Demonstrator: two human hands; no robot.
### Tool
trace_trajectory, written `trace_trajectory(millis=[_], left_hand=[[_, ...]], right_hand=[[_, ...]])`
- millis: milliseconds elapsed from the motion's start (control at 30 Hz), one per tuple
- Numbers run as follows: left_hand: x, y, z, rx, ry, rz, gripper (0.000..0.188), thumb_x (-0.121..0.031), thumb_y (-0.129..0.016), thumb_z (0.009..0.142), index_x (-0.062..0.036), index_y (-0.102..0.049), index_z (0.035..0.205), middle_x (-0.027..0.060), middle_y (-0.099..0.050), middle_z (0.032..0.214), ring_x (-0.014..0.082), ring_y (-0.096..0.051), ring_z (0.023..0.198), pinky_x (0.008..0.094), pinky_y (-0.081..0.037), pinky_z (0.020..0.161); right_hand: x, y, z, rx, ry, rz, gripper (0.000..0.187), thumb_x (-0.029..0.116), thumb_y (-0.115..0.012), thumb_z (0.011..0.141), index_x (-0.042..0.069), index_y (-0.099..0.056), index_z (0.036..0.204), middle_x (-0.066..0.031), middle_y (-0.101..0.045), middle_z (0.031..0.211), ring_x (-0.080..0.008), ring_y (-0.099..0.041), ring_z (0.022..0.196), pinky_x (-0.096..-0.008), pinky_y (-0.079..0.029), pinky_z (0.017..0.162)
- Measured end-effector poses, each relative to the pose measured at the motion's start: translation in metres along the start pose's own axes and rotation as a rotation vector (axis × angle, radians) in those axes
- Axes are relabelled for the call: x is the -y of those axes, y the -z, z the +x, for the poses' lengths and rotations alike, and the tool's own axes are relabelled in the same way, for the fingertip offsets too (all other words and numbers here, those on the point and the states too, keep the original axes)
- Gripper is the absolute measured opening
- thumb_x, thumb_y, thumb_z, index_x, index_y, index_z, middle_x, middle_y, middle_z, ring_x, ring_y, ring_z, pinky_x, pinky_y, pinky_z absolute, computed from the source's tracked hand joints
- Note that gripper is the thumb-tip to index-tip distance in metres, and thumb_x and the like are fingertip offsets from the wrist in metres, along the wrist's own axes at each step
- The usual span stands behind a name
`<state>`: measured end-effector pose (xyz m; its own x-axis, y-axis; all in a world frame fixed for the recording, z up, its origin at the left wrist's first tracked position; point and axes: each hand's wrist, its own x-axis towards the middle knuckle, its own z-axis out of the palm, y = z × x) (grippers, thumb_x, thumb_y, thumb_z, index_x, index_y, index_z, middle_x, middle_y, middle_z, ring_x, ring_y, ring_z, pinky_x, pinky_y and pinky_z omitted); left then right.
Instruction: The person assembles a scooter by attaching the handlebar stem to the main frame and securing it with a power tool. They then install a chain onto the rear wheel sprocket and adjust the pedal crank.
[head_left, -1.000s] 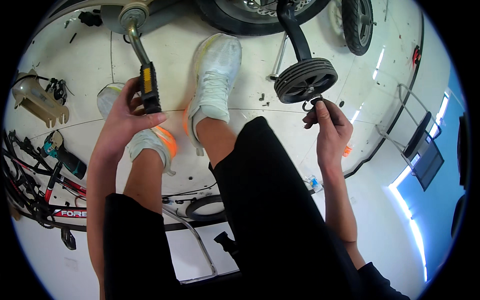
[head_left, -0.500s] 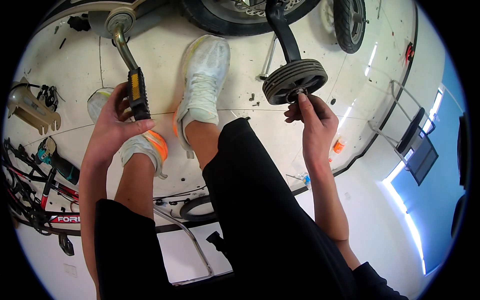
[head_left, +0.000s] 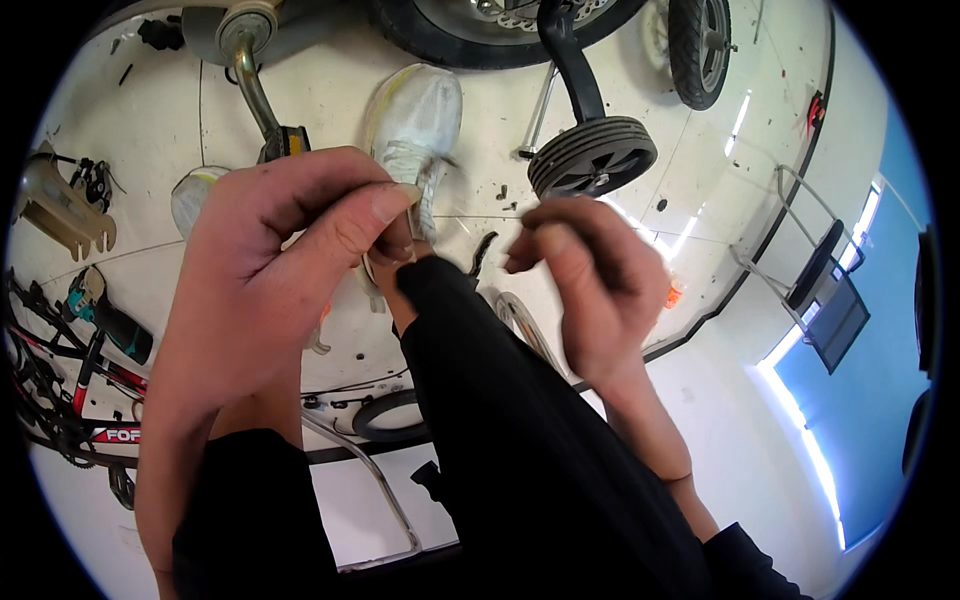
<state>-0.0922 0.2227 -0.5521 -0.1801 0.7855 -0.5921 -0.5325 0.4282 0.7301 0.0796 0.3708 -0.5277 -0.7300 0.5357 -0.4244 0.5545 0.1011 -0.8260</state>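
My left hand (head_left: 285, 250) is raised in front of a pedal (head_left: 292, 142), hiding most of it. Its thumb and fingers are pinched over something small that I cannot make out. To the right, my right hand (head_left: 595, 285) hovers below the small black ribbed wheel (head_left: 592, 160), apart from it. The right fingers are curled in beside the thumb and slightly blurred; anything between them is hidden. A bolt end (head_left: 601, 180) shows at the small wheel's hub, and a curved black arm (head_left: 572, 62) runs up from the wheel.
A bent metal crank (head_left: 245, 75) leads to the pedal. A large tyre (head_left: 430, 45) stands ahead, another wheel (head_left: 698, 55) at far right. A long-handled tool (head_left: 541, 110) and small bolts (head_left: 504, 191) lie on the floor. At left are a cordless drill (head_left: 110, 315) and a bicycle frame (head_left: 80, 400).
My right hand has left the small wheel's hub and moved down and left. My left hand has let go of the pedal and come right, now pinched. The hands are closer together.
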Motion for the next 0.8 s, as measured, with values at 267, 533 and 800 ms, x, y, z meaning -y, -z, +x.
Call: trace_trajectory(millis=[267,533,800], left_hand=[[0.036,0.007,0.024,-0.179,0.018,-0.01,0.019,-0.014,-0.052,0.094,0.0016,-0.061,0.092,0.0091,-0.065,0.089,0.0133,-0.061,0.077,0.0253,-0.048,0.068],[0.021,0.031,0.034,-0.404,-0.148,0.018,0.021,-0.017,-0.052,0.094,0.0001,-0.061,0.103,0.0091,-0.065,0.092,0.0131,-0.062,0.079,0.026,-0.048,0.073],[0.041,0.013,0.11,-0.272,-0.377,1.261,0.02,-0.009,-0.056,0.082,0.0032,-0.055,0.098,0.015,-0.06,0.096,0.0258,-0.063,0.089,0.0326,-0.05,0.076]], right_hand=[[-0.052,0.024,0.008,-0.453,-0.077,-0.378,0.012,0.004,-0.065,0.083,-0.003,-0.06,0.092,-0.0063,-0.061,0.078,-0.0087,-0.055,0.063,-0.0232,-0.047,0.058],[-0.07,0.023,0.013,-0.494,0.185,-0.537,0.019,-0.001,-0.069,0.074,-0.001,-0.059,0.091,-0.0071,-0.059,0.079,-0.0125,-0.057,0.061,-0.0238,-0.048,0.057],[-0.056,0.024,0.015,-0.508,-0.075,-0.34,0.017,0.003,-0.07,0.076,-0.005,-0.062,0.089,-0.0067,-0.065,0.076,-0.0099,-0.061,0.066,-0.0222,-0.049,0.064]])
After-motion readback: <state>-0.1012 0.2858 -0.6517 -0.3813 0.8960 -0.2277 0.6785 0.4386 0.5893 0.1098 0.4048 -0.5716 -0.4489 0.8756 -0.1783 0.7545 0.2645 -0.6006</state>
